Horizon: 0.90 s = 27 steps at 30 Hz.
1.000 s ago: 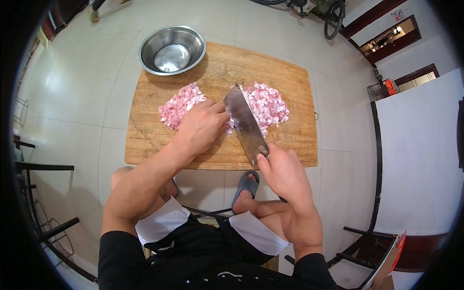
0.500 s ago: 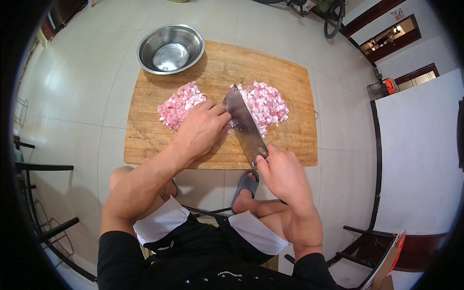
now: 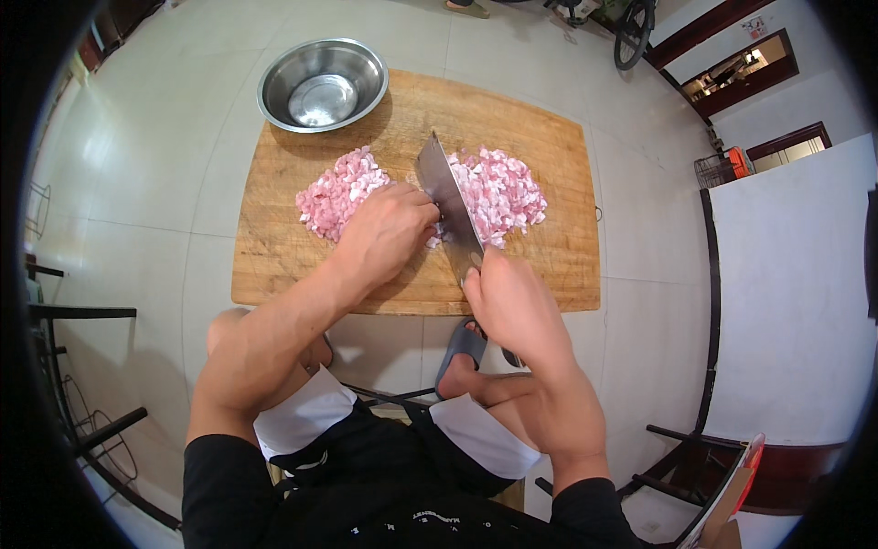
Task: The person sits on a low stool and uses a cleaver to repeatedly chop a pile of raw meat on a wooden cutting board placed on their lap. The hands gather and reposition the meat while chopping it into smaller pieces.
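A cleaver (image 3: 450,197) stands steeply on the wooden cutting board (image 3: 320,279), its wide blade slanting from far left to near right. My right hand (image 3: 514,293) is wrapped round its handle, which is mostly hidden. Close against the blade's left side, my left hand (image 3: 389,229) has its fingers curled down over a bit of meat (image 3: 433,242); most of that bit is out of sight. Diced pink and white meat lies in a left pile (image 3: 340,194) beyond my left hand and a larger right pile (image 3: 503,192) beside the blade.
A steel bowl (image 3: 325,91) rests at the board's far left corner. Below the board's near edge are my legs and a grey slipper (image 3: 464,346). Black-framed racks stand at the left, a white panel (image 3: 786,302) at the right. Another person's slippered foot (image 3: 468,9) shows at the far edge.
The cleaver and my right hand have moved away from me and a little left, and the blade stands more upright. My left hand stays nearly in place. A foot has come into view at the far edge.
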### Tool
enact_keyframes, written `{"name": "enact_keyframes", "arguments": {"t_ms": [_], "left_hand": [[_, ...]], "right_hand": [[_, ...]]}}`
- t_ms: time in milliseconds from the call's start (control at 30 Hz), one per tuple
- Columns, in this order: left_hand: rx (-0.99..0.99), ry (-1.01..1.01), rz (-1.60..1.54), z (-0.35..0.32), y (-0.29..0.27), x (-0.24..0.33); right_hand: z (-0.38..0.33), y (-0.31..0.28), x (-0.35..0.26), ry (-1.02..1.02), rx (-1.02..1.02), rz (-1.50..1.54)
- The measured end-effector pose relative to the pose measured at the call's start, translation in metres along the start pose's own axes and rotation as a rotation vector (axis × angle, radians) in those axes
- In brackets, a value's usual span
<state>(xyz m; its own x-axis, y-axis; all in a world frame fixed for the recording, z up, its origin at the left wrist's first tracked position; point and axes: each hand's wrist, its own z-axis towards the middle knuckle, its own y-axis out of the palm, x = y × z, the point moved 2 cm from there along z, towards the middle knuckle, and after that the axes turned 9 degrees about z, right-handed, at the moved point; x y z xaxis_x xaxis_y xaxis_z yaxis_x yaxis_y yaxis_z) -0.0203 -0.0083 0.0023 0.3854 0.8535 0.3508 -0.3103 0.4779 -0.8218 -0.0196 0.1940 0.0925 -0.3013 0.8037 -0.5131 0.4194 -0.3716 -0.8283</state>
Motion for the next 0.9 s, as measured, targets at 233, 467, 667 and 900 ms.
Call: {"name": "enact_keyframes", "arguments": {"t_ms": [233,467,667,900], "left_hand": [[-0.021,0.054,0.003,-0.002,-0.003,0.003],[-0.021,-0.01,0.048,-0.002,-0.001,0.003],[0.115,-0.11,0.025,-0.005,-0.004,0.009],[0.022,-0.132,0.025,-0.001,-0.005,0.006]], "right_hand": [[0.024,0.005,-0.003,-0.059,0.076,-0.047],[-0.008,-0.008,-0.003,0.065,0.003,-0.118],[-0.025,-0.018,0.007,0.094,-0.031,-0.09],[-0.022,-0.018,-0.002,0.101,-0.038,-0.116]]}}
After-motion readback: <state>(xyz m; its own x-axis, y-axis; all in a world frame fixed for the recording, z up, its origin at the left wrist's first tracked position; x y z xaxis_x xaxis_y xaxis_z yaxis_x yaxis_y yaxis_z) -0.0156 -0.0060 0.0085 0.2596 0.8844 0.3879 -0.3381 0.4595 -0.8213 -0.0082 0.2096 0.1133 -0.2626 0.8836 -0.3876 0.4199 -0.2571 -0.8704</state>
